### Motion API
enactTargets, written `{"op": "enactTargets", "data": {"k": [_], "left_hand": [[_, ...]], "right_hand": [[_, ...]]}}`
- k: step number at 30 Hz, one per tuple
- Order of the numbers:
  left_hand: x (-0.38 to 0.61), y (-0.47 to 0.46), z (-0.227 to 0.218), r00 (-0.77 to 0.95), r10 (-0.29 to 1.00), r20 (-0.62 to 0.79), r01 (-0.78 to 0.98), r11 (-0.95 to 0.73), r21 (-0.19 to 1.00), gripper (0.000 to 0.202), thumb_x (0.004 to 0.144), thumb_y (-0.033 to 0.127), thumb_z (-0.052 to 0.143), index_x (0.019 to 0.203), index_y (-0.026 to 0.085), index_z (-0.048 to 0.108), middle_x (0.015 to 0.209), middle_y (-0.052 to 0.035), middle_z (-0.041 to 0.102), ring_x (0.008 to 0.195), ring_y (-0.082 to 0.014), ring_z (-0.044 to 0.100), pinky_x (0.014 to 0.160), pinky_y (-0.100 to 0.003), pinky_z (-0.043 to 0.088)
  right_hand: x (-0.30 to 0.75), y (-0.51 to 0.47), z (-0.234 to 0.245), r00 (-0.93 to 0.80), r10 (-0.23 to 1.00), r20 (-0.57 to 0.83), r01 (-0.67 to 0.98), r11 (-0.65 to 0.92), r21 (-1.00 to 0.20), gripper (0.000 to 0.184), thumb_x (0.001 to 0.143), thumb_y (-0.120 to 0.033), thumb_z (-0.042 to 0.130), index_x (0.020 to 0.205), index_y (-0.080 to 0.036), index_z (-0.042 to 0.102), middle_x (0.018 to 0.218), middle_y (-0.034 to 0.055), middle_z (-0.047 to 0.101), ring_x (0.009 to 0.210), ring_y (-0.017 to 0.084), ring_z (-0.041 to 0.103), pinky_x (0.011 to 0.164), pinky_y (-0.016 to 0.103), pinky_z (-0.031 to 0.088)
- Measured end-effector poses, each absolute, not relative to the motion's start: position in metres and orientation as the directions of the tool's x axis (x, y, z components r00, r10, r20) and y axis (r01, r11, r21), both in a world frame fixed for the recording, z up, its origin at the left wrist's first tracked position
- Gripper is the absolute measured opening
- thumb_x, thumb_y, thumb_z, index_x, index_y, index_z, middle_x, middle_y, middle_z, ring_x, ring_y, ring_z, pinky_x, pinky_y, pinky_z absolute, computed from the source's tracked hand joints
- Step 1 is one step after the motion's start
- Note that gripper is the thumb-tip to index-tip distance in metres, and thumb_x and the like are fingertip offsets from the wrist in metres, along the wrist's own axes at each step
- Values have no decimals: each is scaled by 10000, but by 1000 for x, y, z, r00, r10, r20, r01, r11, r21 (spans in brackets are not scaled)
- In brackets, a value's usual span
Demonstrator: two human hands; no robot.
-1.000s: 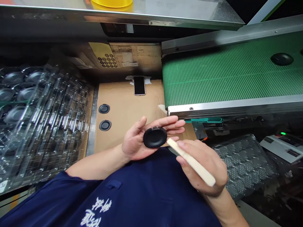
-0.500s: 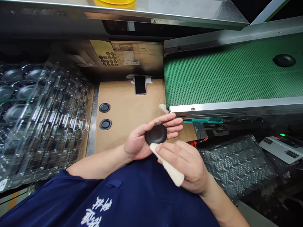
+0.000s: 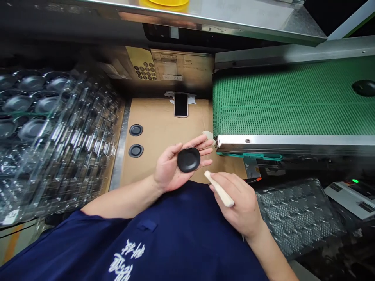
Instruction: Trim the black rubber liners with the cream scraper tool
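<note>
My left hand (image 3: 169, 169) is palm up with its fingers spread, bearing a black dished disc (image 3: 189, 159), a smooth round plastic-looking part. The thumb lies beside the disc's rim. In my right hand (image 3: 238, 205), closed in a pinch, is a cream-white wedge-shaped pad (image 3: 220, 190); whether it is cloth or foam I cannot tell. Its tip points toward the disc, with a gap between them. Two similar black round parts with raised rings, an upper one (image 3: 136, 130) and a lower one (image 3: 136, 150), lie on the cardboard sheet (image 3: 158, 117) to the left.
A green conveyor belt (image 3: 278, 101) at the right carries another black disc (image 3: 363, 88). Stacked clear trays (image 3: 96, 132) with black parts stand left. A phone (image 3: 181, 105) leans at the back of the cardboard. Another clear tray (image 3: 301, 214) lies lower right, under a metal shelf's (image 3: 234, 15) level.
The pad has come away from the disc's edge as my right hand moved back to the right. The disc now lies flatter on my left palm. The view has shifted slightly left.
</note>
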State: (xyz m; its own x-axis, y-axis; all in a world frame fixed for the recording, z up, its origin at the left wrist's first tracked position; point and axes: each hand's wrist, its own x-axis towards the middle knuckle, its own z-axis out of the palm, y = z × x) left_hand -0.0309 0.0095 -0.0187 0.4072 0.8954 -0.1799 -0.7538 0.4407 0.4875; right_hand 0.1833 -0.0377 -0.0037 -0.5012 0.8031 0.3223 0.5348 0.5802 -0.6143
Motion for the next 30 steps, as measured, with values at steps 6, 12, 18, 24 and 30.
{"op": "enactTargets", "data": {"k": [6,12,18,24,30], "left_hand": [[-55,3,-38,157,987,44,-393,22,919,814,826,265,731,1549,392,381,1515,-84,390,1055,-168,609,919,-326,531],[-72,-9,-39,129,867,482,138,-497,857,1222,711,225,867,1574,558,69,1599,-84,219,1153,-247,621,1033,-445,520],[-84,-12,-55,166,856,490,295,-517,803,1043,715,290,848,1539,404,220,1578,-131,297,1334,-310,504,1059,-464,515],[-100,9,-118,170,985,-6,451,-72,889,248,1000,395,496,957,184,619,858,-40,682,798,-151,649,804,-327,559],[-128,10,-180,-49,993,-103,660,109,744,298,978,421,588,1086,151,654,1079,-69,677,985,-188,652,910,-423,547]], "right_hand": [[192,-31,-59,-494,859,-132,782,372,-500,307,974,-179,537,1253,-240,650,1166,61,700,1047,219,653,916,359,525],[203,-19,-129,-379,876,-298,896,268,-354,359,934,-135,525,1248,-241,663,1088,71,680,1041,224,650,898,319,498],[202,-19,-149,-319,857,-406,936,217,-277,282,975,-209,511,1213,-268,650,1065,39,660,995,187,662,814,263,468],[200,-21,-146,-268,851,-452,954,169,-247,276,997,-265,486,1232,-299,628,1142,33,656,963,180,682,709,264,465],[204,-23,-152,-243,854,-461,955,127,-268,298,1004,-288,469,1266,-315,608,1202,34,652,1019,188,681,707,281,495]]}}
